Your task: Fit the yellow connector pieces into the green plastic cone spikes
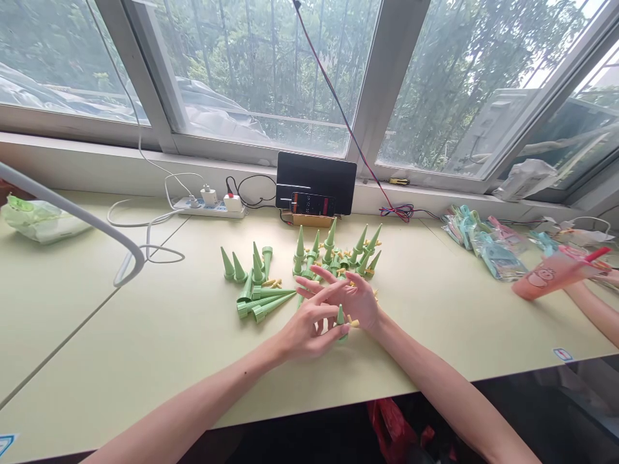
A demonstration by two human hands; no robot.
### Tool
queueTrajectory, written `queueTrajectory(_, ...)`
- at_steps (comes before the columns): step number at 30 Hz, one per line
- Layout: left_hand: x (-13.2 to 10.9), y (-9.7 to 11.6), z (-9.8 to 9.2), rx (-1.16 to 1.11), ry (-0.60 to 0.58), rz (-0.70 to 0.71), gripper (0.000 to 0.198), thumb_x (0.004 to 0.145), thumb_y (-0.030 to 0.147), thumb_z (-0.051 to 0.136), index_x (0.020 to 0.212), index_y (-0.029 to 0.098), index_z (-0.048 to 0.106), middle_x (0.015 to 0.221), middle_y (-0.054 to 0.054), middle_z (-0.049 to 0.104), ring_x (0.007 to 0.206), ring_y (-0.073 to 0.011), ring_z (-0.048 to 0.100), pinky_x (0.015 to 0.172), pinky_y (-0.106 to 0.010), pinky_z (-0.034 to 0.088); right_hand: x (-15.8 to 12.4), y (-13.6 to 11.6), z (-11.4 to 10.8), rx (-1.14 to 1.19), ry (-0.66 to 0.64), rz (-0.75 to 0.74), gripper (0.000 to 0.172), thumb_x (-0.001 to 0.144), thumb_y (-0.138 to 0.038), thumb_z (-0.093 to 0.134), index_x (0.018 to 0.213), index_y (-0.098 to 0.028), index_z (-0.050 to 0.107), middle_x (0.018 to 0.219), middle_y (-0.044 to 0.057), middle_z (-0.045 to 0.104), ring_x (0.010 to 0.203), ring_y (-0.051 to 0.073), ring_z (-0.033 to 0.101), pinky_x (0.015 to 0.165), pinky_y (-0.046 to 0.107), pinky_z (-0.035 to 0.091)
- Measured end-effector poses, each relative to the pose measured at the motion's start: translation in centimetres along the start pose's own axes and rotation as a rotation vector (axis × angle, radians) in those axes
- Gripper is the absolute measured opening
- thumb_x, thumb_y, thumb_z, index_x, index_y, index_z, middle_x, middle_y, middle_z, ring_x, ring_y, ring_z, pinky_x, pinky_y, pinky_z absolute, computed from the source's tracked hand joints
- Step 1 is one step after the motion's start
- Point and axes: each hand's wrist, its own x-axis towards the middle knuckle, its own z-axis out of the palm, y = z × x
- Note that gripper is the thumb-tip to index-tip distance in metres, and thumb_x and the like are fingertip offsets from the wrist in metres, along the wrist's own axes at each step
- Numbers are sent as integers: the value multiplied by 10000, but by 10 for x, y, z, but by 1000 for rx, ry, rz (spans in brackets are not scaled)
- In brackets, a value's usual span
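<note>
My left hand (307, 332) and my right hand (355, 299) meet low over the pale green table (145, 335), near its front edge. A small green cone (341, 317) stands between them; my left fingers curl around its base and pinch it. My right hand has its fingers stretched out and spread toward the left, the palm beside the cone and a small yellow piece (354, 322). Just behind the hands stand several upright green cones (333, 248) mixed with small yellow pieces. To the left lie more green cones (264, 301), some upright, some flat.
A black tablet (316, 180) and a phone (312, 204) lean at the window sill. A power strip (210, 205) with white cables lies left of them. Plastic-wrapped packets (483, 241) are piled at the right, where another person's arm (594, 309) holds an orange packet (551, 277). A lamp arm (72, 216) crosses the left.
</note>
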Motion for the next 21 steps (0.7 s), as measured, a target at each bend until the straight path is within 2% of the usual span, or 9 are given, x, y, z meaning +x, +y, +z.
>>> queueTrajectory(5, 1, 0, 0, -36, 7, -11, 237, 902, 288, 596, 729, 157, 691, 1565, -104, 374, 1171, -274, 628, 873, -342, 563, -1, -3, 3, -48, 56, 43, 689, 852, -597, 382, 1453, -263, 425, 1486, 76, 500, 1418, 269, 389, 1152, 478, 272)
queueTrajectory(9, 1, 1, -1, -41, -7, -24, 231, 903, 294, 598, 744, 163, 703, 1564, -95, 378, 1270, -298, 559, 903, -352, 558, -2, -4, 6, -59, 63, 53, 703, 860, -609, 358, 1470, -261, 405, 1491, 76, 494, 1427, 274, 378, 1155, 483, 267)
queueTrajectory(14, 1, 0, 0, -55, -22, -32, 223, 902, 318, 608, 777, 168, 715, 1568, -97, 371, 1259, -307, 569, 899, -367, 564, -1, -4, 10, -81, 115, 69, 743, 865, -650, 326, 1497, -261, 366, 1494, 85, 488, 1430, 282, 371, 1152, 486, 265)
queueTrajectory(21, 1, -1, 1, -73, -23, -18, 245, 913, 331, 597, 772, 165, 711, 1562, -97, 383, 1266, -302, 565, 967, -396, 534, -3, -3, 7, -49, 30, 42, 702, 887, -588, 336, 1500, -248, 358, 1496, 83, 488, 1432, 269, 372, 1163, 468, 248)
